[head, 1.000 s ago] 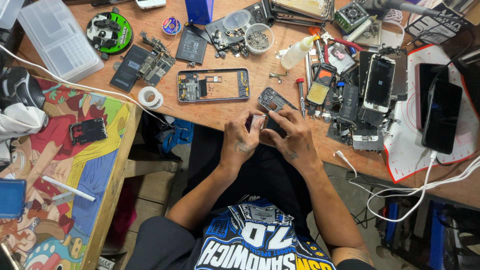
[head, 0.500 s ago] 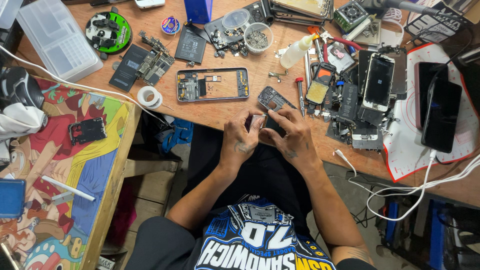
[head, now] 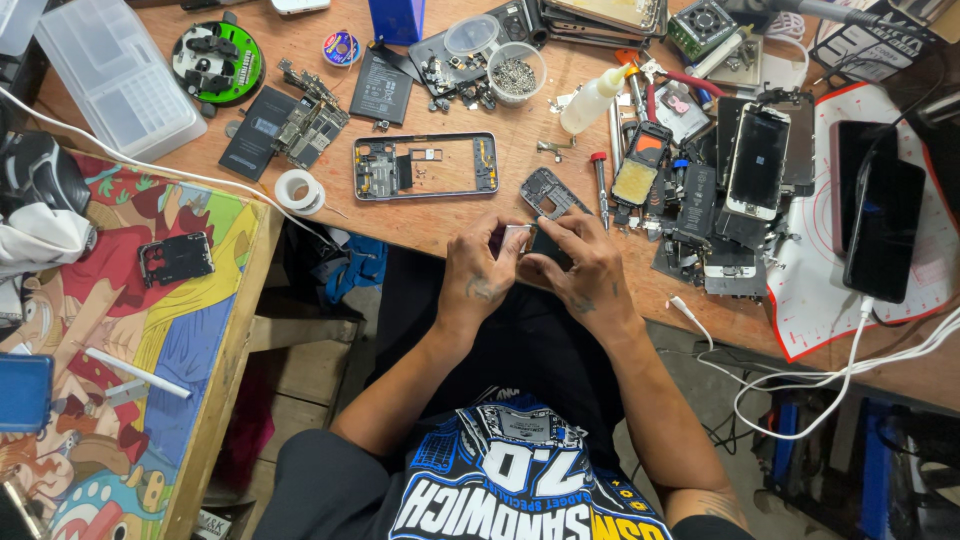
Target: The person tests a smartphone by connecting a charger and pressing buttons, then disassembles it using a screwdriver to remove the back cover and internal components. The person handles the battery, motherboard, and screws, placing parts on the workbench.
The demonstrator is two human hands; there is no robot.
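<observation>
Head camera looked straight down on a wooden workbench (head: 470, 215) crowded with phone parts, and beside it on the person's left stood a side table with a bright cartoon-printed top (head: 150, 350). A red-edged work mat (head: 800, 300) lay at the person's right, with a dark phone (head: 885, 235) on it, charging off a white cable (head: 850, 350). Back at the left corner sat a clear plastic parts box (head: 115, 75). Near the middle of the bench lay a bare phone frame (head: 425, 165), and just left of it a roll of white tape (head: 298, 190). A white squeeze bottle (head: 595, 100) lay tipped over further back, near a round cup of tiny screws (head: 517, 72).

At the bench's near edge, both hands met over a small dark phone part (head: 545, 245). The left hand (head: 480, 275) was curled, its thumb and fingertips pinching the part's pale end. The right hand (head: 590, 270) was likewise closed round the darker end, fingers bent over it. Another small dark board (head: 550, 190) rested on the bench just beyond the fingers, apart from them.
</observation>
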